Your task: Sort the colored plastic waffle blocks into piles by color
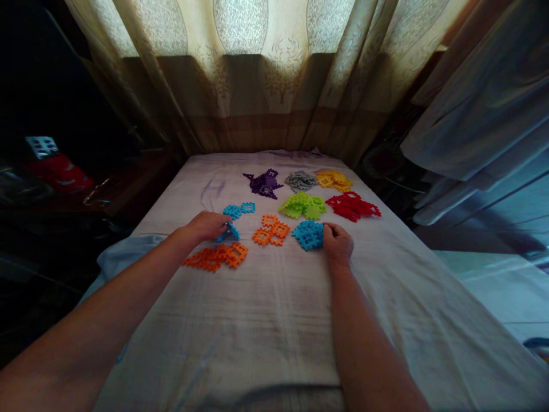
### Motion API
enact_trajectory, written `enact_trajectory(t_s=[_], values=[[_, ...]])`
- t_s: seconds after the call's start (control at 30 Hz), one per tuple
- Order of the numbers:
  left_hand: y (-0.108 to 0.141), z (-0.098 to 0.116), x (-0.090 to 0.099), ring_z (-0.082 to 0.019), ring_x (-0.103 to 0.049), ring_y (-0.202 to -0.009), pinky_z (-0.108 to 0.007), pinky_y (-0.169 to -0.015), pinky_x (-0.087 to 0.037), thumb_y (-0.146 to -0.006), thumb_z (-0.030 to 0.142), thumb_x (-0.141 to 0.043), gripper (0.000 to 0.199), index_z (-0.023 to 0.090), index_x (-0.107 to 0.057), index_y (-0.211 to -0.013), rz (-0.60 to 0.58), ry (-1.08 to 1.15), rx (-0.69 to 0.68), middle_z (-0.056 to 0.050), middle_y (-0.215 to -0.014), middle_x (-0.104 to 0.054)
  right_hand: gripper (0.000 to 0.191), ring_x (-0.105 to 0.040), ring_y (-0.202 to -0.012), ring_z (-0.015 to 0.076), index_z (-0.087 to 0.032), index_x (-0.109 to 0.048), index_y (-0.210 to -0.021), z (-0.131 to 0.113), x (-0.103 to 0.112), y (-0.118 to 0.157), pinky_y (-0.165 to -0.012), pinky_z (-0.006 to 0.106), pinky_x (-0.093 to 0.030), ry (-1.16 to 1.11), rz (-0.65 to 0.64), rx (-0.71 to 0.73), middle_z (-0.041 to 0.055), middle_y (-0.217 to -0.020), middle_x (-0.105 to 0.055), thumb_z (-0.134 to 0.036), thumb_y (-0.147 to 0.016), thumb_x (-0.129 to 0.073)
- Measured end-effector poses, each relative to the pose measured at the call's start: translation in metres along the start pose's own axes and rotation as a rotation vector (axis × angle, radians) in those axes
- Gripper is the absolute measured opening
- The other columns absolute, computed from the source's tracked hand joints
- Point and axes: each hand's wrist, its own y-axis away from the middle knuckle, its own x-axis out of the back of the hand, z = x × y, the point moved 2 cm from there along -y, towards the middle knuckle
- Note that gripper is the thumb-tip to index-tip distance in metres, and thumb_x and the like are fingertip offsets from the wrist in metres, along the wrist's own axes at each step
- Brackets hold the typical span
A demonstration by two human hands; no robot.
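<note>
My left hand [209, 225] is closed on a blue piece [232, 230], just above the pile of orange pieces [217, 257] at the left. Other light blue pieces [233, 212] lie right behind it. On the right, my right hand [338, 242] has its fingers pinched at the edge of a stack of blue square pieces [309, 234]. Between the hands, several orange square frames [271, 230] lie flat on the sheet.
Farther back on the sheet-covered surface [257, 332] are purple [263, 183], grey [301, 181], yellow [334, 180], lime green [303, 206] and red [353, 206] piles. A curtain [274, 86] hangs behind. Cloths [480, 103] hang at the right.
</note>
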Motion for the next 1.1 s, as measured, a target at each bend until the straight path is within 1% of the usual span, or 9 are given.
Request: enact_trajectory(t_s=[0.17,0.3,0.4,0.5,0.6,0.7,0.87,1.0,1.1], values=[[-0.001,0.003,-0.001,-0.022,-0.068,-0.100,-0.027,-0.080,-0.046,-0.088,0.029,-0.043,0.046,0.034,-0.063,-0.129,-0.063,0.055,0.050,-0.001,-0.115,-0.073,0.040,-0.066,-0.077,0.0248,-0.017,-0.076,-0.085,0.000,0.000,0.000,-0.076,0.036,-0.051,0.001,-0.003,0.002,0.0109,-0.087,-0.076,-0.043,-0.073,-0.047],[-0.002,-0.009,0.003,-0.020,-0.067,-0.103,-0.024,-0.086,-0.047,-0.083,0.037,-0.052,0.059,0.030,-0.051,-0.142,-0.100,0.216,0.082,-0.001,-0.121,-0.071,0.041,-0.066,-0.076,0.0245,-0.018,-0.076,-0.084,0.001,0.001,-0.001,-0.076,0.036,-0.051,-0.017,0.004,0.006,0.0107,-0.085,-0.076,-0.045,-0.073,-0.047],[-0.002,-0.024,0.011,-0.021,-0.066,-0.106,-0.024,-0.088,-0.049,-0.077,0.037,-0.058,0.061,0.024,-0.056,-0.137,-0.128,0.318,0.110,-0.005,-0.126,-0.069,0.040,-0.066,-0.077,0.0246,-0.018,-0.076,-0.084,0.002,0.001,-0.002,-0.077,0.036,-0.051,-0.025,0.008,0.002,0.0108,-0.086,-0.076,-0.045,-0.073,-0.048],[0.000,-0.025,0.022,-0.021,-0.069,-0.092,-0.026,-0.075,-0.053,-0.078,0.036,-0.056,0.055,0.020,-0.061,-0.130,-0.121,0.460,0.142,-0.008,-0.118,-0.070,0.041,-0.067,-0.077,0.0245,-0.017,-0.075,-0.084,0.003,0.001,-0.004,-0.077,0.036,-0.051,-0.069,0.033,-0.024,0.0112,-0.084,-0.076,-0.045,-0.073,-0.048],[-0.004,0.006,0.028,-0.017,-0.068,-0.077,-0.026,-0.064,-0.054,-0.083,0.036,-0.052,0.051,0.021,-0.059,-0.131,-0.079,0.713,0.048,-0.007,-0.106,-0.072,0.043,-0.067,-0.074,0.0236,-0.016,-0.075,-0.086,0.005,0.002,-0.005,-0.075,0.036,-0.052,-0.158,0.091,-0.083,0.0101,-0.078,-0.075,-0.046,-0.072,-0.048],[-0.016,0.059,0.023,-0.014,-0.066,-0.072,-0.026,-0.063,-0.055,-0.085,0.029,-0.053,0.046,0.019,-0.059,-0.128,-0.048,0.956,-0.050,-0.006,-0.099,-0.071,0.043,-0.067,-0.072,0.0231,-0.016,-0.075,-0.087,0.007,0.001,-0.006,-0.075,0.036,-0.053,-0.227,0.117,-0.122,0.0093,-0.076,-0.075,-0.046,-0.071,-0.049],[-0.049,0.143,0.018,-0.011,-0.064,-0.067,-0.023,-0.059,-0.054,-0.085,0.020,-0.053,0.041,0.017,-0.062,-0.125,-0.010,1.113,-0.108,-0.005,-0.094,-0.072,0.041,-0.068,-0.073,0.0230,-0.016,-0.074,-0.085,0.007,0.000,-0.005,-0.075,0.035,-0.052,-0.243,0.117,-0.138,0.0090,-0.078,-0.075,-0.046,-0.071,-0.050],[-0.071,0.181,0.034,-0.013,-0.065,-0.072,-0.023,-0.062,-0.054,-0.089,0.018,-0.050,0.044,0.012,-0.058,-0.132,0.070,1.087,-0.146,-0.010,-0.106,-0.072,0.039,-0.068,-0.074,0.0226,-0.018,-0.075,-0.085,0.007,-0.001,-0.006,-0.076,0.034,-0.052,-0.221,0.100,-0.126,0.0083,-0.079,-0.076,-0.045,-0.072,-0.051],[-0.078,0.193,0.042,-0.018,-0.066,-0.093,-0.026,-0.078,-0.054,-0.089,0.018,-0.052,0.043,0.009,-0.060,-0.130,0.143,1.018,-0.148,-0.015,-0.122,-0.068,0.039,-0.067,-0.073,0.0219,-0.017,-0.075,-0.085,0.008,-0.001,-0.008,-0.075,0.034,-0.052,-0.233,0.108,-0.126,0.0080,-0.079,-0.076,-0.046,-0.073,-0.051]])
